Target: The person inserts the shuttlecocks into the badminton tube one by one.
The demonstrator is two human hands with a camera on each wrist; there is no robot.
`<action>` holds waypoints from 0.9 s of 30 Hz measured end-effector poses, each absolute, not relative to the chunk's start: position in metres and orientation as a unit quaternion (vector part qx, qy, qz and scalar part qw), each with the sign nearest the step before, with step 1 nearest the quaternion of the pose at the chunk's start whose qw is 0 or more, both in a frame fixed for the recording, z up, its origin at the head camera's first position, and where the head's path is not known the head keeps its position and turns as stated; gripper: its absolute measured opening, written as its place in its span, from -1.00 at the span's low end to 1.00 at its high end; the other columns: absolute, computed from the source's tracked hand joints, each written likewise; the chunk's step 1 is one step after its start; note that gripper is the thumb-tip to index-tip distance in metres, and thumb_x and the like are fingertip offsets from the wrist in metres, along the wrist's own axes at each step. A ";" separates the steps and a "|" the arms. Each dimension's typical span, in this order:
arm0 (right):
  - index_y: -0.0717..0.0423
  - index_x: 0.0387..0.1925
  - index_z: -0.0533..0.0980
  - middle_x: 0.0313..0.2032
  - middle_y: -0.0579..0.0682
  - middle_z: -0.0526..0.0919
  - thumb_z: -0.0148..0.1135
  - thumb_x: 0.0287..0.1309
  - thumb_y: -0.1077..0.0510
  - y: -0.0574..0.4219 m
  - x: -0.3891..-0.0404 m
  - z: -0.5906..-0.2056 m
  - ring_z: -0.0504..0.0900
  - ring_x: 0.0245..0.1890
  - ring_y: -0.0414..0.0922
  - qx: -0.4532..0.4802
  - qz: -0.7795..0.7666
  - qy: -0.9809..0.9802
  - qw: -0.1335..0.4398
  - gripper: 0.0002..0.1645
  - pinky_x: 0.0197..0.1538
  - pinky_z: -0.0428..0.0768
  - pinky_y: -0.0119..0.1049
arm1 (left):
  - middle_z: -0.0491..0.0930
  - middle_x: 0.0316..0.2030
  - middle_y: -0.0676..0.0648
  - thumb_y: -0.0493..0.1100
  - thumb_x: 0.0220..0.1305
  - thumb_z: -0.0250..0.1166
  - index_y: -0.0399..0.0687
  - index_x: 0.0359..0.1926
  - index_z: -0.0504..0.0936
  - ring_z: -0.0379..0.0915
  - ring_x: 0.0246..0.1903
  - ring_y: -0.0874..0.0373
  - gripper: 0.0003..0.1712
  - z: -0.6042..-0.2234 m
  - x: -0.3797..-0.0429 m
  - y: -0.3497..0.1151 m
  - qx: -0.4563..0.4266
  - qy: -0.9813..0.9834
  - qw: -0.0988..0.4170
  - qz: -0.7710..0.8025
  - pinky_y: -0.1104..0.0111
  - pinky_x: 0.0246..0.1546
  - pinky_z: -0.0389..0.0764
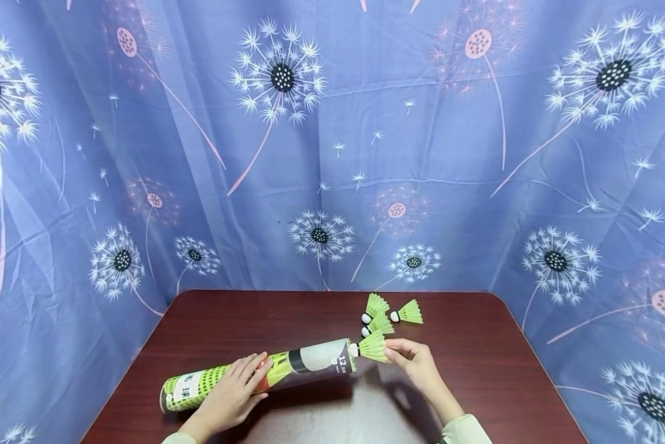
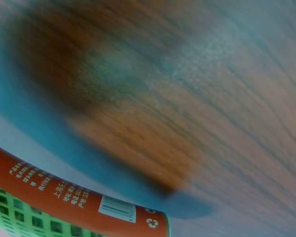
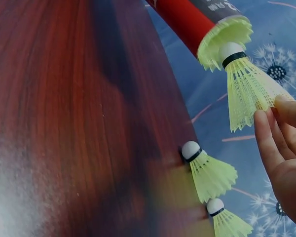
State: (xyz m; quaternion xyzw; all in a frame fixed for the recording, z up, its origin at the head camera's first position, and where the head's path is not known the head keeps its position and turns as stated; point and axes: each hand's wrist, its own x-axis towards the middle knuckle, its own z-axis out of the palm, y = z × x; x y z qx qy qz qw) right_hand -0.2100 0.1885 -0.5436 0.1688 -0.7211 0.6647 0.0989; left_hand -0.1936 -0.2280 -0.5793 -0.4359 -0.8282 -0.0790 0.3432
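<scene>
A long printed shuttlecock tube (image 1: 318,361) slants over the table, its open end to the right and slightly raised. My left hand (image 1: 232,390) grips it around the middle, fingers over the top. With thumb and fingertips, my right hand (image 1: 417,368) pinches the feather edge of a yellow-green shuttlecock (image 1: 373,347). That shuttlecock (image 3: 251,91) points its white cork into the tube's mouth, where the jagged skirt of another shuttlecock (image 3: 214,42) shows. In the left wrist view the tube's red label (image 2: 79,197) crosses the lower left; the left hand is out of that view.
Behind the tube's mouth, three loose shuttlecocks lie on the table: one at the back (image 1: 375,306), one in front of it (image 1: 380,325) and one to the right (image 1: 410,312). The dark red wooden table (image 1: 477,345) ends at a blue dandelion-print curtain (image 1: 332,154).
</scene>
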 end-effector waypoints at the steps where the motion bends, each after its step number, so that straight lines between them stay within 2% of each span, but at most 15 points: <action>1: 0.59 -0.21 0.54 -0.32 0.41 0.65 0.27 0.07 0.44 0.187 -0.210 -0.543 0.67 -0.40 -0.30 0.172 0.665 -0.720 0.095 -0.75 -0.30 0.67 -0.34 | 0.40 0.25 -0.26 0.09 0.35 0.11 -0.28 0.28 0.41 0.45 0.07 -0.21 -0.35 -0.579 -0.194 -0.228 -0.437 -0.828 0.343 -0.080 0.05 0.05 0.38; 8: 0.63 -0.18 0.52 -0.28 0.47 0.62 0.25 0.10 0.43 0.176 -0.209 -0.542 0.66 -0.35 -0.30 0.205 0.670 -0.710 0.067 -0.73 -0.28 0.68 -0.25 | 0.40 0.25 -0.25 0.10 0.37 0.09 -0.28 0.28 0.41 0.46 0.07 -0.20 -0.35 -0.579 -0.194 -0.226 -0.439 -0.825 0.345 -0.081 0.15 0.15 0.25; 14: 0.56 -0.20 0.56 -0.30 0.40 0.65 0.27 0.10 0.40 0.166 -0.208 -0.540 0.67 -0.38 -0.29 0.215 0.658 -0.719 0.066 -0.75 -0.30 0.68 -0.27 | 0.40 0.25 -0.25 0.10 0.37 0.09 -0.29 0.28 0.41 0.44 0.08 -0.18 -0.35 -0.579 -0.195 -0.225 -0.439 -0.824 0.350 -0.079 0.09 0.07 0.31; 19: 0.53 -0.22 0.58 -0.29 0.37 0.66 0.28 0.10 0.38 0.158 -0.206 -0.539 0.67 -0.38 -0.28 0.226 0.651 -0.722 0.064 -0.76 -0.32 0.68 -0.27 | 0.40 0.25 -0.25 0.09 0.35 0.11 -0.29 0.28 0.41 0.44 0.09 -0.19 -0.35 -0.579 -0.195 -0.225 -0.438 -0.824 0.351 -0.082 0.09 0.10 0.30; 27: 0.58 -0.23 0.57 -0.27 0.41 0.65 0.28 0.10 0.39 0.151 -0.206 -0.539 0.67 -0.38 -0.27 0.234 0.659 -0.713 0.051 -0.75 -0.32 0.69 -0.24 | 0.39 0.26 -0.24 0.11 0.38 0.08 -0.27 0.28 0.41 0.44 0.09 -0.18 -0.35 -0.580 -0.193 -0.226 -0.439 -0.827 0.342 -0.080 0.09 0.08 0.34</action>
